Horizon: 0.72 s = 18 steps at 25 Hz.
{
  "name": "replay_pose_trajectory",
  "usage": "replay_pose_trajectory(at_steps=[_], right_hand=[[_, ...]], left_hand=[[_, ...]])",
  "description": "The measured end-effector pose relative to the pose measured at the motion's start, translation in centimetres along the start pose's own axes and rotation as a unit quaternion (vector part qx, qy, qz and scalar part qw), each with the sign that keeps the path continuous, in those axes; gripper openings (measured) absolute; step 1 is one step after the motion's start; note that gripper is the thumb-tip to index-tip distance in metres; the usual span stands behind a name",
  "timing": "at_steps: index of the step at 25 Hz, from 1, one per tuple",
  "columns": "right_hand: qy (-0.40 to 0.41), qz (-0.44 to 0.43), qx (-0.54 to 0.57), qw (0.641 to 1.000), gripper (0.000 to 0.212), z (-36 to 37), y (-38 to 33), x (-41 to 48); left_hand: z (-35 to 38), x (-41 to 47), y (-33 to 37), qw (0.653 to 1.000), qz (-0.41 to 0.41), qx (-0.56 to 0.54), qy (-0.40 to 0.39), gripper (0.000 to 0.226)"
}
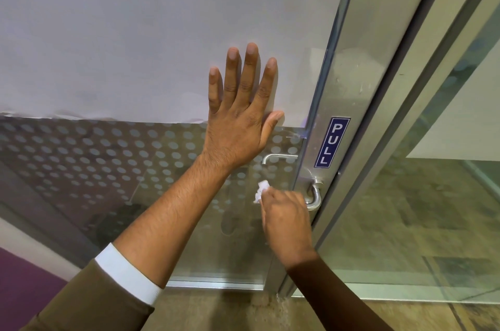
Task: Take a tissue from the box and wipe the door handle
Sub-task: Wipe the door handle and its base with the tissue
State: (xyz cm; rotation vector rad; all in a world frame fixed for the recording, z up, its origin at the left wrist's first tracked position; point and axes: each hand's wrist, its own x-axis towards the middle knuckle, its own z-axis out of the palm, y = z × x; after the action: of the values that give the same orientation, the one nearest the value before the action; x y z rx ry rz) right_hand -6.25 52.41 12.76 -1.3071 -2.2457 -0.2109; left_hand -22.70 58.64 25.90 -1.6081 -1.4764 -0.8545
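Observation:
A steel lever door handle [315, 196] juts from the metal stile of a glass door, low and right of centre. My right hand [286, 218] is closed around the lever with a crumpled white tissue [261, 190] bunched in its fingers; the tissue pokes out at the hand's left side. Most of the lever is hidden under that hand. My left hand [238, 116] lies flat on the glass above, fingers spread, holding nothing. No tissue box is in view.
A blue PULL sticker [332, 142] sits on the stile [349, 81] above the handle. The glass door [108, 46] has a white film on top and a dotted band below. A second handle [278, 158] shows through the glass. A metal frame [422, 92] and another glass pane stand at right.

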Motion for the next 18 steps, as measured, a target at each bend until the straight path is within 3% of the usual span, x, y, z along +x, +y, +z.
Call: replay_pose_trajectory(at_steps=[3, 8, 11, 13, 15, 18], right_hand=[[0.009, -0.03, -0.02, 0.999, 0.017, -0.3, 1.9, -1.5], [-0.004, 0.039, -0.032, 0.999, 0.003, -1.0, -1.1, 1.6], [-0.053, 0.009, -0.02, 0.998, 0.025, -0.2, -1.7, 1.3], [-0.043, -0.024, -0.019, 0.999, 0.034, -0.1, -0.7, 0.0], [-0.014, -0.041, -0.024, 0.999, 0.036, -0.3, 0.7, -1.2], [-0.034, -0.011, -0.006, 0.999, 0.029, -0.8, 0.8, -0.7]], left_hand=[[-0.1, 0.0, -0.1, 1.0, 0.0, 0.009, -0.001, 0.084], [-0.2, 0.0, 0.0, 1.0, -0.005, 0.01, -0.004, 0.082], [-0.3, 0.1, 0.0, 1.0, -0.004, 0.004, -0.009, 0.082], [-0.4, 0.1, 0.0, 1.0, -0.004, 0.006, -0.01, 0.082], [-0.3, 0.1, 0.0, 1.0, -0.002, 0.004, -0.011, 0.081], [-0.4, 0.1, 0.1, 1.0, -0.005, 0.003, -0.012, 0.081]])
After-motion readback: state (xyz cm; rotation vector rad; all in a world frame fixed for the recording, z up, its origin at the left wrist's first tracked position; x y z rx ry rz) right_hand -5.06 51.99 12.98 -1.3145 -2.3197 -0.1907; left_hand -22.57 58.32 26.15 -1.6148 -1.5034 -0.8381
